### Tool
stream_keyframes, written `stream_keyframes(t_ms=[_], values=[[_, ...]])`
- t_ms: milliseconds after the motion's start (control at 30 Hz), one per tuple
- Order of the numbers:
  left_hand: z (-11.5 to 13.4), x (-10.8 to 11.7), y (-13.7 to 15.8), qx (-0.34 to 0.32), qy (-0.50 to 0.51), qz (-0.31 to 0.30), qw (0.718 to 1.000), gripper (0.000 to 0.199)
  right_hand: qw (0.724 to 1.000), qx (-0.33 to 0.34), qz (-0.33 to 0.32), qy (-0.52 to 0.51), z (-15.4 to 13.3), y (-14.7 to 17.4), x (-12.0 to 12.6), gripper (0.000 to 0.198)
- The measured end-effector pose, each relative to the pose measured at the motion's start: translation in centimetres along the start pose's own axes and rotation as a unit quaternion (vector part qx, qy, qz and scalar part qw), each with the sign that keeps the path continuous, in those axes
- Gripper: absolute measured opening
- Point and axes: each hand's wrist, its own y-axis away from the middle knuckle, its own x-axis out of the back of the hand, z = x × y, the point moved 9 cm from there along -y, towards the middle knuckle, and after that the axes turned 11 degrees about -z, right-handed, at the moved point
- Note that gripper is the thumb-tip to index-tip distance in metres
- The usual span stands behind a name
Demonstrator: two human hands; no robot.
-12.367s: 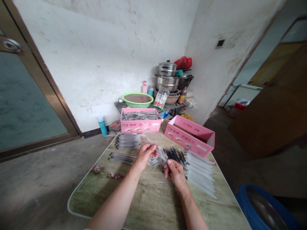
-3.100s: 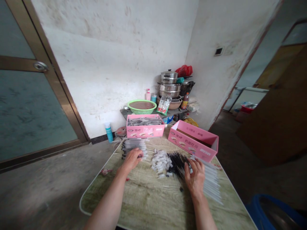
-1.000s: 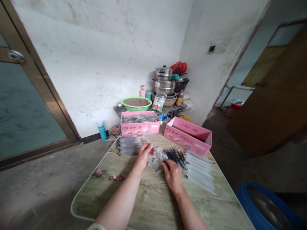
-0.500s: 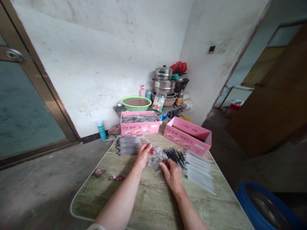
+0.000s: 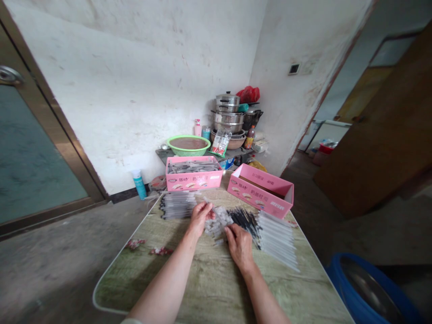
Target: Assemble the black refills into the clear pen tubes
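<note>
Head view: on the green wood-grain table we log two pink rectangular cardboard boxes, left hand pinching a slim translucent plastic tube beside the whitish plastic cap pile. Right hand curls at that pile; we can't tell its grip. We'd judge the tube light, stiff, slippery: hold mid-length.

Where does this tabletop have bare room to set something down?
The table looks bare between the left forearm and right forearm, left of the left one, printed-looking flowers aside, and right of the right one, nearer than the clear tubes. Crowded: the far side, with dark-tipped tubes, white pieces, black sticks and two pink boxes.
</note>
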Motion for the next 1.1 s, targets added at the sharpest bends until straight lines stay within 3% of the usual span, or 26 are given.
stream_keyframes(t_ms=[300,500,667,800,900,1000,1100], values=[[-0.1,0.1,0.0,0.001,-0.012,0.005,1.0,0.045,0.999,-0.034,0.003,-0.035,0.7,0.0,0.1,0.029],[0.2,0.1,0.1,-0.009,-0.005,0.009,1.0,0.045,0.998,-0.021,-0.049,0.018,0.3,-0.1,-0.7,0.046],[0.1,0.4,0.0,-0.011,-0.006,0.012,1.0,0.046,0.998,-0.024,-0.039,-0.031,0.4,0.0,-0.6,0.033],[0.5,1.5,0.0,-0.027,0.007,0.056,0.998,0.047,0.998,-0.047,-0.015,-0.046,1.1,0.1,0.2,0.028],[0.6,2.1,0.0,-0.035,0.014,0.074,0.997,0.049,0.995,-0.094,0.022,-0.04,2.9,0.2,1.7,0.03],[0.4,2.4,-0.1,-0.037,0.011,0.073,0.997,0.049,0.98,-0.186,0.064,0.009,5.6,0.8,3.5,0.035],[0.2,2.1,-0.2,-0.034,-0.003,0.059,0.998,0.048,0.97,-0.228,0.024,0.079,6.9,0.7,3.7,0.03]])
